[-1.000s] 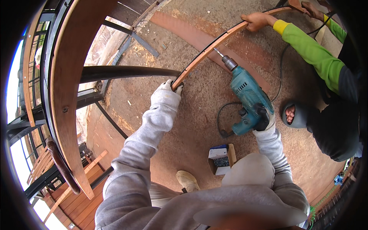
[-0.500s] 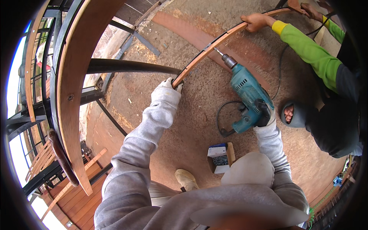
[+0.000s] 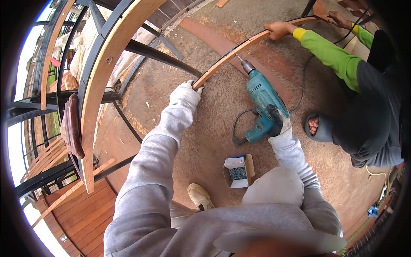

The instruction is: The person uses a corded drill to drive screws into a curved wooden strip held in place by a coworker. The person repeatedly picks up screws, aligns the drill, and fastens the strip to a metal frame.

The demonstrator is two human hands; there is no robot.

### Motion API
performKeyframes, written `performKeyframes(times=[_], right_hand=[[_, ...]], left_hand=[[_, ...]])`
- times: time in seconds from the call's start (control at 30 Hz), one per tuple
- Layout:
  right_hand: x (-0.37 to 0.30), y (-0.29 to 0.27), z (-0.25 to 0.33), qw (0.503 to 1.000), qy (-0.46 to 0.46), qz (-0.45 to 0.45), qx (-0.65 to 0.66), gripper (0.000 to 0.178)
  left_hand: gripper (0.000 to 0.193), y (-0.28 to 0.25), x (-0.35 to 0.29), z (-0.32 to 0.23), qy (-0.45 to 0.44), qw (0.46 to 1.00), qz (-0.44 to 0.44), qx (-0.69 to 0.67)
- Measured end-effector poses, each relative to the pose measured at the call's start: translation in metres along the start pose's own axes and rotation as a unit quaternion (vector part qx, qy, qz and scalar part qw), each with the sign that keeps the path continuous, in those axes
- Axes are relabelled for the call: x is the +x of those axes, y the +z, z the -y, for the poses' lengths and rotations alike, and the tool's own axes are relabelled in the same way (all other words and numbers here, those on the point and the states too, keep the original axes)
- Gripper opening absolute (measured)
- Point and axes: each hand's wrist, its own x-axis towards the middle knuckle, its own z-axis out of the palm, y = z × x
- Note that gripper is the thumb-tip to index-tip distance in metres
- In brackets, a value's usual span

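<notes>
My left hand (image 3: pixel 188 91), in a pale work glove, is closed around the near end of a curved wooden strip (image 3: pixel 227 59) with a black bar along its far edge. A teal corded power drill (image 3: pixel 264 96) is in my right hand (image 3: pixel 279 122), which wears a dark-palmed glove and grips its handle. The drill bit points up and left at the strip's near edge; whether it touches the wood I cannot tell. Further along, a co-worker's hand (image 3: pixel 279 31) in a green sleeve holds the same strip, and their other hand (image 3: pixel 339 20) is near its far end.
An open small box of screws (image 3: pixel 238 172) stands on the floor by my knee. A curved wood-and-metal frame (image 3: pixel 100 81) rises at my left, with a dark bar (image 3: pixel 165 58) reaching toward my left hand. A reddish board (image 3: pixel 209 36) lies beyond the strip. The co-worker's foot (image 3: pixel 314 125) is at right.
My view has shifted slightly, so the frame at left appears further right and the drill further left. Both my hands keep their holds; the screws in the box show more clearly.
</notes>
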Motion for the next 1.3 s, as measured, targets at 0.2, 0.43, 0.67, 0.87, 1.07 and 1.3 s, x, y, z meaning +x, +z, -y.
performKeyframes(times=[0.2,0.43,0.67,0.87,1.07,1.3], right_hand=[[-0.001,0.01,0.028,0.996,0.036,0.038,0.067,0.047],[-0.002,0.006,0.033,0.995,0.049,0.022,0.085,0.046],[0.013,-0.015,-0.002,0.997,-0.039,0.049,-0.05,0.048],[0.001,0.006,0.026,0.991,0.078,-0.03,0.109,0.061],[0.001,0.015,0.034,0.997,0.052,-0.036,0.05,0.06],[0.002,0.017,0.031,0.996,0.06,-0.046,0.056,0.064]], left_hand=[[0.073,-0.006,-0.032,0.0,-0.029,0.995,-0.089,0.029],[0.087,-0.004,-0.058,-0.078,0.2,0.939,-0.25,-0.123],[0.052,-0.035,0.078,-0.113,0.087,0.992,0.075,-0.047],[0.048,-0.024,0.082,-0.117,0.1,0.991,0.071,-0.057],[0.045,-0.052,0.057,-0.119,0.065,0.992,0.089,-0.056],[0.042,-0.059,0.054,-0.119,0.055,0.991,0.092,-0.075]])
